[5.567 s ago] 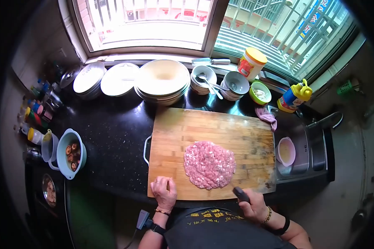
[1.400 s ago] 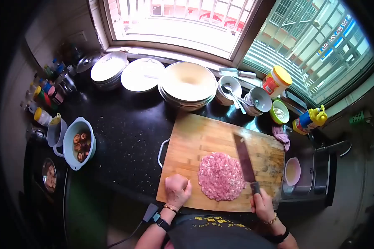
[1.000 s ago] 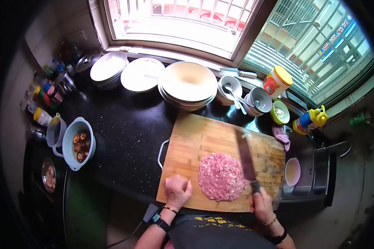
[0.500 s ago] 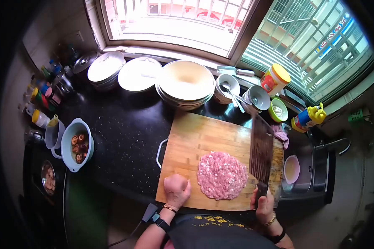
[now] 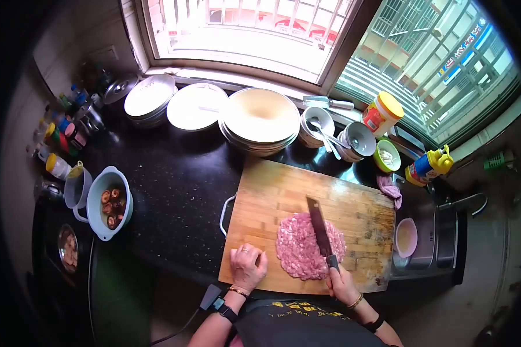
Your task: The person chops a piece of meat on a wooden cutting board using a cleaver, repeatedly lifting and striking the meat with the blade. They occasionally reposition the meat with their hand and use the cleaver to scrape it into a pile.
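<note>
A flat round patch of pink minced meat (image 5: 295, 246) lies on the wooden chopping board (image 5: 266, 191). My right hand (image 5: 344, 285) is wrapped round the dark handle of a cleaver (image 5: 319, 226). Its blade stands edge-down in or on the right half of the meat, seen nearly from above. Left of the meat, my left hand (image 5: 248, 267) rests on the board's near left corner, its fingers curled in with nothing visible in them. A metal handle (image 5: 223, 215) sticks out from the board's left side.
Stacked plates (image 5: 260, 115), bowls with spoons (image 5: 316, 124) and a green bowl (image 5: 387, 155) line the window side. A blue basin (image 5: 105, 220) of mushrooms stands left. The sink (image 5: 427, 231) holds a pink bowl (image 5: 406, 237). A yellow-capped tub (image 5: 382, 113) stands at the back right.
The cleaver has come down from above the board's right side onto the meat, my right hand moving left with it. My left hand stays at the same corner, turned slightly.
</note>
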Demonstrator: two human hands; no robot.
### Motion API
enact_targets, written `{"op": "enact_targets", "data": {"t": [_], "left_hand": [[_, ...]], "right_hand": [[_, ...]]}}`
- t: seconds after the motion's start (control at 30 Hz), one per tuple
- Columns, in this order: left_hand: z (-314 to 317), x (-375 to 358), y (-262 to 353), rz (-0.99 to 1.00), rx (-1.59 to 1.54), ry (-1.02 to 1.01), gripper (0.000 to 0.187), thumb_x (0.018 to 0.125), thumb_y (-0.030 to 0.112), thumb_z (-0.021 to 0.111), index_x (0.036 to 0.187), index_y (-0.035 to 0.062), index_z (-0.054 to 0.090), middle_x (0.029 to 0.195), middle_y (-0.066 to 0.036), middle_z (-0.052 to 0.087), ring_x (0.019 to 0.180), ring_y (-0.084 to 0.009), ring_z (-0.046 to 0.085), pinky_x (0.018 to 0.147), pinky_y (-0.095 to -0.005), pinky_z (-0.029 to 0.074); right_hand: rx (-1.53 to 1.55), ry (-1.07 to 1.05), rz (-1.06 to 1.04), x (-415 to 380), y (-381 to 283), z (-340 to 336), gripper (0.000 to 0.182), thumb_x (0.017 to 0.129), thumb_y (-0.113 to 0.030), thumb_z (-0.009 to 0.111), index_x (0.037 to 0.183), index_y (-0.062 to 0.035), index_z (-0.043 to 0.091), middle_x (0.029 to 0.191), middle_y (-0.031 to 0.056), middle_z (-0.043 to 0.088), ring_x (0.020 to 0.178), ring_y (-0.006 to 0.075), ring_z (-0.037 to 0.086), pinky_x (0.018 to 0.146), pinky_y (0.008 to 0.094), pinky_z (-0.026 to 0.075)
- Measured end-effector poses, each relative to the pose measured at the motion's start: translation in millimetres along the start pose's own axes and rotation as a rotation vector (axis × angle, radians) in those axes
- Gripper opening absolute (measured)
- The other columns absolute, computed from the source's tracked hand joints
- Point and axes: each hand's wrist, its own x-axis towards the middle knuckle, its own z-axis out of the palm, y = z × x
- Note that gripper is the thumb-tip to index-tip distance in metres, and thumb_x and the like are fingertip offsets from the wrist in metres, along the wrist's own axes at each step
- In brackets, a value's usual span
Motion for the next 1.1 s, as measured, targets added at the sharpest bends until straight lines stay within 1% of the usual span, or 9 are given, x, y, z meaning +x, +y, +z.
{"op": "enact_targets", "data": {"t": [0.1,0.27,0.3,0.37,0.4,0.63,0.8,1.03,1.1], "left_hand": [[-1.0,-2.8,-2.6,0.017,-0.012,0.004,0.011,0.072,0.011,0.066,0.069,0.0100,0.055,0.071,-0.005,0.054,0.072,-0.0238,0.055,0.067,-0.0364,0.036],[0.0,1.4,-0.4,0.011,-0.014,0.008,0.011,0.072,0.011,0.066,0.069,0.0104,0.055,0.071,-0.005,0.054,0.072,-0.0233,0.055,0.067,-0.0358,0.036],[-1.0,1.5,-0.2,0.012,-0.015,0.007,0.011,0.072,0.011,0.066,0.069,0.0104,0.055,0.071,-0.005,0.054,0.072,-0.0233,0.055,0.067,-0.0358,0.036],[-1.1,1.6,1.5,0.001,-0.018,-0.005,0.011,0.072,0.011,0.066,0.070,0.0106,0.055,0.071,-0.005,0.054,0.072,-0.0231,0.055,0.067,-0.0358,0.036],[-0.3,0.7,1.2,0.004,-0.019,-0.007,0.011,0.072,0.011,0.066,0.070,0.0106,0.055,0.071,-0.005,0.054,0.072,-0.0231,0.055,0.067,-0.0358,0.036],[2.1,0.5,-0.9,0.008,-0.008,0.005,0.011,0.071,0.011,0.066,0.070,0.0108,0.055,0.071,-0.005,0.054,0.072,-0.0234,0.055,0.067,-0.0363,0.036],[1.3,3.6,-1.9,0.004,-0.002,0.022,0.011,0.071,0.010,0.066,0.070,0.0106,0.055,0.071,-0.005,0.054,0.071,-0.0234,0.055,0.067,-0.0363,0.036],[-0.4,0.7,-1.3,0.001,-0.020,0.009,0.011,0.072,0.011,0.066,0.069,0.0106,0.056,0.071,-0.005,0.055,0.071,-0.0234,0.055,0.066,-0.0364,0.036],[1.2,0.7,-0.2,-0.001,-0.023,0.019,0.011,0.072,0.011,0.066,0.068,0.0106,0.056,0.071,-0.005,0.055,0.071,-0.0235,0.055,0.066,-0.0365,0.036]], "right_hand": [[0.042,-0.006,0.025,-14.7,-28.5,-17.6,0.023,0.099,-0.023,0.039,0.094,-0.0030,0.049,0.063,0.0015,0.051,0.044,0.0081,0.047,0.040,0.0229,0.038],[0.109,0.241,-0.535,-29.9,-25.4,-22.5,0.061,0.087,-0.061,0.048,0.097,-0.0005,0.048,0.063,0.0021,0.050,0.047,0.0077,0.048,0.041,0.0207,0.038],[0.143,0.350,-0.555,-21.2,-1.3,-12.1,0.050,0.089,-0.051,0.051,0.092,-0.0010,0.051,0.059,0.0009,0.048,0.045,0.0104,0.046,0.042,0.0243,0.038],[-0.150,0.350,-0.424,-9.7,23.0,-14.5,0.040,0.092,-0.042,0.051,0.092,-0.0027,0.051,0.061,0.0014,0.050,0.044,0.0097,0.047,0.041,0.0238,0.039],[0.012,0.045,0.044,-0.8,20.7,-16.8,0.028,0.095,-0.031,0.048,0.092,-0.0036,0.051,0.063,0.0019,0.052,0.044,0.0085,0.047,0.041,0.0230,0.039],[0.084,0.185,-0.460,-30.2,-33.0,-20.6,0.037,0.094,-0.040,0.047,0.093,-0.0025,0.051,0.063,0.0010,0.052,0.048,0.0072,0.048,0.044,0.0216,0.040],[-0.119,0.064,0.079,-0.2,-10.6,-11.9,0.024,0.097,-0.025,0.040,0.090,-0.0033,0.049,0.060,0.0014,0.051,0.048,0.0098,0.050,0.045,0.0252,0.042],[0.104,0.189,-0.472,-18.6,-8.4,-0.4,0.024,0.097,-0.024,0.039,0.094,-0.0025,0.048,0.062,0.0011,0.050,0.047,0.0083,0.049,0.044,0.0235,0.040],[-0.050,0.038,-0.003,-2.2,4.1,-1.7,0.024,0.096,-0.028,0.043,0.096,-0.0038,0.049,0.060,0.0015,0.051,0.046,0.0084,0.050,0.043,0.0239,0.040]]}}
